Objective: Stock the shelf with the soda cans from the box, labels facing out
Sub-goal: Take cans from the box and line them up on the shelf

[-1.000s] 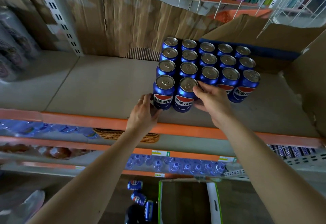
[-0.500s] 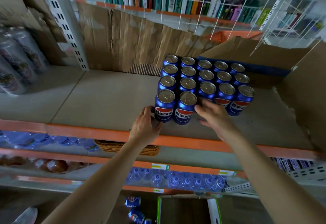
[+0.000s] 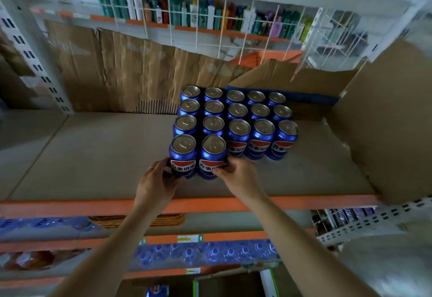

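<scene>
Two blue soda cans (image 3: 182, 156) (image 3: 212, 157) stand upright at the front of the shelf (image 3: 93, 156), labels facing out. The left hand (image 3: 156, 185) curls around the left one; the right hand (image 3: 238, 177) pinches the right one low down. Behind and to the right stand more upright cans (image 3: 236, 112) in rows, with a cardboard box (image 3: 385, 121) beside them.

— What's above me?
— Toiletry bottles (image 3: 187, 13) behind a wire grid (image 3: 224, 27).
— And behind my level?
— Torn cardboard (image 3: 131, 69). Below me, water bottles (image 3: 210, 252) and a wicker basket (image 3: 145, 220).
</scene>
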